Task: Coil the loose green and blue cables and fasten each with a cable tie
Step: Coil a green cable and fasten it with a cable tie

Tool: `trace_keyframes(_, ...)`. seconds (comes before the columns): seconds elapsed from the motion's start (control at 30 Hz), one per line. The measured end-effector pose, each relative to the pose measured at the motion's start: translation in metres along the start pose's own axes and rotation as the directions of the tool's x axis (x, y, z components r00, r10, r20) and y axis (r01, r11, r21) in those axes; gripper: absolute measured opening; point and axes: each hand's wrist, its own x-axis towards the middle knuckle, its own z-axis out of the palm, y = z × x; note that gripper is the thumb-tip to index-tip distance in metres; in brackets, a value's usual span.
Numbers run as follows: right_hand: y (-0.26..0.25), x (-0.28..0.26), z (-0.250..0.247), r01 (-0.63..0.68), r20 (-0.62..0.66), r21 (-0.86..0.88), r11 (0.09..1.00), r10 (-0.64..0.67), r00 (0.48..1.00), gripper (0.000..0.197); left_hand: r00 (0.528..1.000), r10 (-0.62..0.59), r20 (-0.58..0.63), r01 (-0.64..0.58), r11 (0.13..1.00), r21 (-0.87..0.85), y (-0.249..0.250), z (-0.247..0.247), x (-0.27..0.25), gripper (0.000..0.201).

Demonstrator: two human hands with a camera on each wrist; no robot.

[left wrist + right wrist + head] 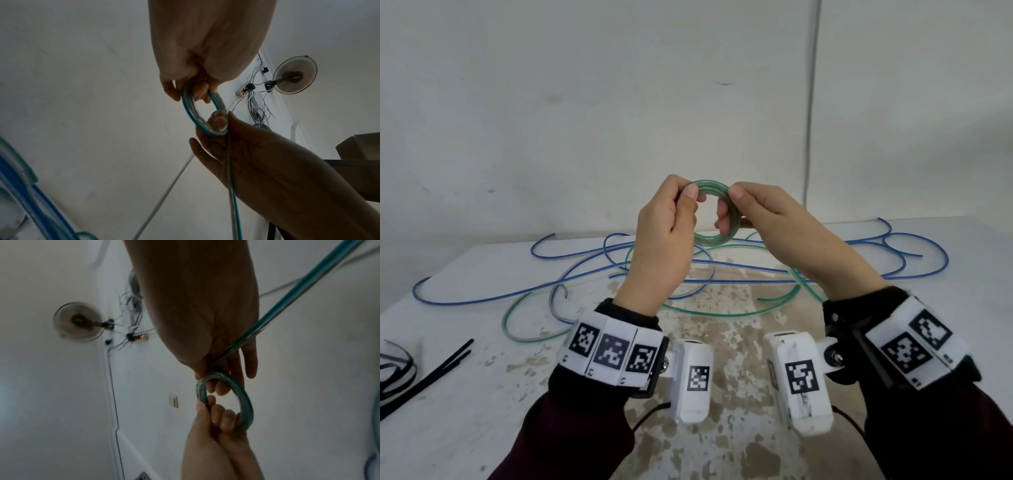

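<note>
I hold a small coil of green cable [710, 240] in the air above the table, between both hands. My left hand [690, 198] pinches its left side, thumb in front and fingers through the ring. My right hand [732, 202] grips the right side. The left wrist view shows the coil [191, 116] with the green tail [233, 194] running down across my right palm. In the right wrist view the coil [246, 402] hangs between both sets of fingers. The rest of the green cable [722, 313] lies loose on the table, tangled with the blue cable [585, 270].
Several black cable ties [438, 366] lie at the table's left edge. The white table [482, 411] has worn brown patches in the middle. A white wall stands just behind it. A wall fan [294, 75] and a cardboard box [359, 146] show off to the side.
</note>
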Motion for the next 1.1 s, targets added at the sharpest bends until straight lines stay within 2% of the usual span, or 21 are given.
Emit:
trace_keyframes(0.1,-0.001,0.0,0.002,-0.08,-0.014,0.128,0.988,0.083,0.996,0.033,0.999,-0.04,0.033,0.042,0.998,-0.044,-0.003,0.0,0.0,0.022)
trace_keyframes(0.17,-0.002,-0.001,0.0,-0.102,-0.029,0.124,0.987,0.107,0.994,0.034,0.994,-0.07,0.086,0.074,0.996,-0.054,-0.005,-0.001,0.0,0.024)
trace_keyframes(0.23,-0.001,0.0,-0.003,-0.108,-0.031,0.081,0.991,0.11,0.993,0.034,0.975,-0.11,0.193,0.131,0.987,-0.098,-0.005,-0.004,0.002,0.026)
trace_keyframes(0.33,-0.004,-0.002,-0.009,-0.105,0.015,-0.023,0.994,0.105,0.994,0.036,0.892,-0.191,0.41,0.309,0.919,-0.244,-0.002,-0.013,0.005,0.028)
trace_keyframes(0.37,-0.005,-0.003,-0.009,-0.09,0.052,-0.054,0.994,0.093,0.994,0.036,0.86,-0.197,0.47,0.343,0.906,-0.247,-0.002,-0.016,0.006,0.028)
trace_keyframes(0.43,-0.007,-0.004,-0.005,-0.075,0.122,-0.088,0.993,0.085,0.989,0.037,0.823,-0.198,0.533,0.324,0.934,-0.153,-0.001,-0.021,0.006,0.03)
trace_keyframes(0.47,-0.007,-0.004,-0.003,-0.081,0.137,-0.073,0.994,0.091,0.986,0.038,0.825,-0.195,0.53,0.286,0.953,-0.095,-0.001,-0.023,0.006,0.03)
trace_keyframes(0.53,-0.004,-0.004,0.001,-0.108,0.134,0.039,0.993,0.102,0.986,0.038,0.861,-0.159,0.483,0.208,0.977,-0.049,0.001,-0.025,0.007,0.03)
trace_keyframes(0.63,-0.003,-0.002,0.001,-0.169,0.097,0.24,0.956,0.149,0.984,0.038,0.935,-0.102,0.34,0.14,0.986,-0.088,0.005,-0.022,0.007,0.029)
trace_keyframes(0.7,-0.004,-0.001,-0.003,-0.184,0.093,0.272,0.944,0.164,0.982,0.038,0.962,-0.11,0.251,0.146,0.981,-0.129,0.005,-0.016,0.007,0.03)
trace_keyframes(0.77,-0.003,-0.001,-0.007,-0.196,0.13,0.298,0.934,0.164,0.978,0.038,0.941,-0.157,0.301,0.229,0.948,-0.222,0.005,-0.014,0.006,0.03)
trace_keyframes(0.83,-0.003,-0.002,-0.007,-0.216,0.161,0.254,0.943,0.179,0.97,0.038,0.864,-0.218,0.455,0.363,0.894,-0.261,0.005,-0.017,0.006,0.03)
trace_keyframes(0.87,-0.002,-0.003,-0.005,-0.218,0.16,0.2,0.955,0.188,0.969,0.037,0.826,-0.232,0.514,0.393,0.89,-0.231,0.005,-0.019,0.006,0.031)
trace_keyframes(0.9,-0.002,-0.003,-0.002,-0.213,0.15,0.155,0.965,0.19,0.97,0.037,0.813,-0.232,0.534,0.383,0.904,-0.19,0.004,-0.02,0.005,0.031)
trace_keyframes(0.93,-0.003,-0.002,0.0,-0.202,0.133,0.134,0.97,0.184,0.974,0.037,0.823,-0.222,0.523,0.348,0.924,-0.156,0.004,-0.02,0.005,0.031)
trace_keyframes(1.0,-0.005,-0.001,0.004,-0.175,0.09,0.153,0.973,0.163,0.982,0.038,0.882,-0.173,0.438,0.256,0.957,-0.136,0.006,-0.019,0.004,0.029)
trace_keyframes(1.1,-0.007,-0.002,-0.002,-0.176,0.05,0.199,0.964,0.169,0.984,0.038,0.952,-0.147,0.267,0.213,0.948,-0.237,0.01,-0.013,0.005,0.029)
